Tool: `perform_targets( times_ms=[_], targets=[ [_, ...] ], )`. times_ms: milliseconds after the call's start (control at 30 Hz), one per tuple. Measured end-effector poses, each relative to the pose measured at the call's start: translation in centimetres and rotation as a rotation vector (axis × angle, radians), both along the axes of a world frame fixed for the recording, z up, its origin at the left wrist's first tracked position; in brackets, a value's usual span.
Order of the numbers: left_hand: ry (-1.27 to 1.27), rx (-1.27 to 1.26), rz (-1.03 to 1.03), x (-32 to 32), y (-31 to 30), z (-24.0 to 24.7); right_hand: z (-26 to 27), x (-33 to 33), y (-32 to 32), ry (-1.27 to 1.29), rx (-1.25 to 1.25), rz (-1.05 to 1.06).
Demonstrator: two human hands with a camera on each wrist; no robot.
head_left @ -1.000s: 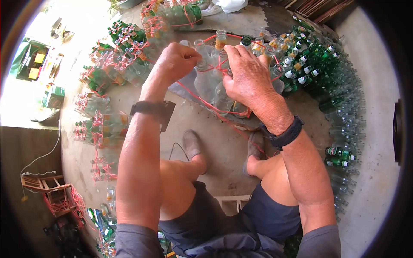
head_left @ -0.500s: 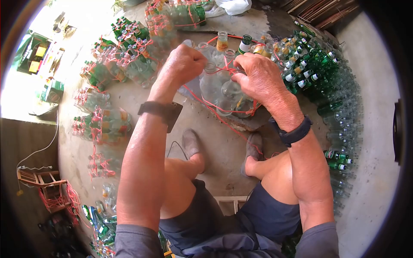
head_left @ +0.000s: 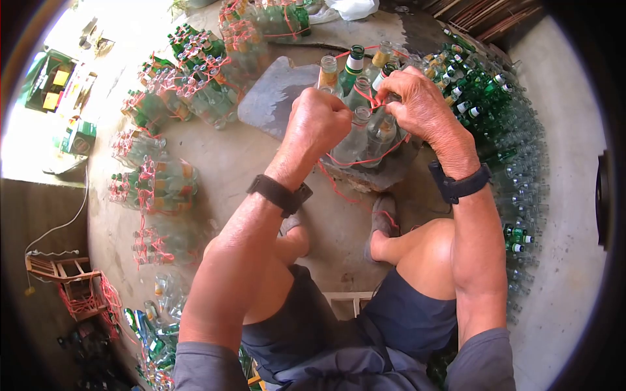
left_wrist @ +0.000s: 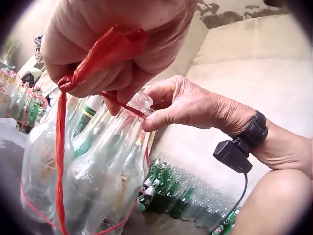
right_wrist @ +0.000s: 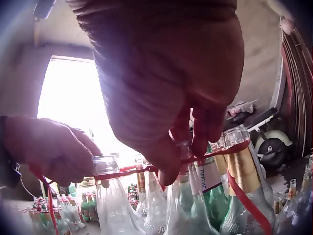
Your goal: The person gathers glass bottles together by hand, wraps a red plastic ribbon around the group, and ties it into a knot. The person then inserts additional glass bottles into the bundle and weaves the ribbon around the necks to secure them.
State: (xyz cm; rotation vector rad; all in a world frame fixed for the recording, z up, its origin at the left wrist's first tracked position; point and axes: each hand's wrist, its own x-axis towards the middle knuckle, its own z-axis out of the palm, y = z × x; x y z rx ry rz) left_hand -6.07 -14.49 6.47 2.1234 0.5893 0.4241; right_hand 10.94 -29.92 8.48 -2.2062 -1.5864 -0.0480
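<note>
A cluster of clear and green glass bottles (head_left: 352,144) stands in front of the person, with red plastic string (left_wrist: 60,161) around the bodies and across the necks. My left hand (head_left: 317,120) is closed in a fist at the left of the necks and grips the string; a knot and a loose tail (left_wrist: 110,51) show against it in the left wrist view. Across from it, my right hand (head_left: 427,111) pinches the string between thumb and fingers beside the bottle mouths. A short taut stretch of string runs between the hands, past a clear bottle's neck (right_wrist: 106,166).
Beneath the cluster is a low grey slab (head_left: 372,179), with a flat grey board (head_left: 277,88) at its left. Tied bottle bundles (head_left: 153,186) line the left side. Many loose bottles (head_left: 479,91) stand along the right wall. String trails near the right shoe (head_left: 383,218).
The bottle cluster has shifted right and turned, baring the grey board at its left. My left hand has moved right and down, and my right hand slightly right, both still holding string.
</note>
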Motion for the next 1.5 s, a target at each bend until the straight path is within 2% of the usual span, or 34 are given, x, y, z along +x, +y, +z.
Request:
perform_targets(
  times_ms=[67, 400, 800, 867, 1067, 1200, 1267, 1400, 1467, 1500],
  targets=[
    [0.002, -0.068, -0.012, 0.0, -0.2, 0.2, -0.6, 0.4, -0.2, -0.028, 0.062, 0.035],
    [-0.058, -0.120, -0.002, -0.4, -0.5, -0.8, -0.6, -0.2, -0.2, -0.033, 0.037, -0.003],
    [-0.159, 0.200, 0.070, -1.4, -2.4, -2.1, -1.0, -0.4, -0.4, -0.045, 0.065, -0.021],
    [-0.186, 0.101, 0.122, -1.7, -2.9, -1.7, -1.2, -0.2, -0.3, -0.055, 0.081, -0.019],
    [-0.126, 0.099, 0.180, -2.3, -3.5, -1.2, -1.2, -0.3, -0.1, -0.031, 0.076, -0.034],
    [-0.218, 0.054, 0.183, -1.8, -3.0, -3.1, -1.4, -0.5, 0.0, -0.047, 0.082, -0.054],
    [-0.248, -0.077, 0.167, -1.8, -2.9, -3.5, -1.3, -0.7, 0.0, -0.036, 0.084, -0.080],
    [-0.252, -0.151, 0.150, -2.0, -2.7, -3.3, -1.3, -0.6, 0.0, -0.017, 0.083, -0.071],
    [-0.182, -0.368, 0.177, -2.4, -3.3, -2.5, -1.5, -0.7, 0.0, 0.000, 0.100, -0.077],
    [-0.184, -0.367, 0.180, -2.6, -3.4, -2.2, -1.4, -0.7, 0.0, -0.001, 0.101, -0.073]
  ],
)
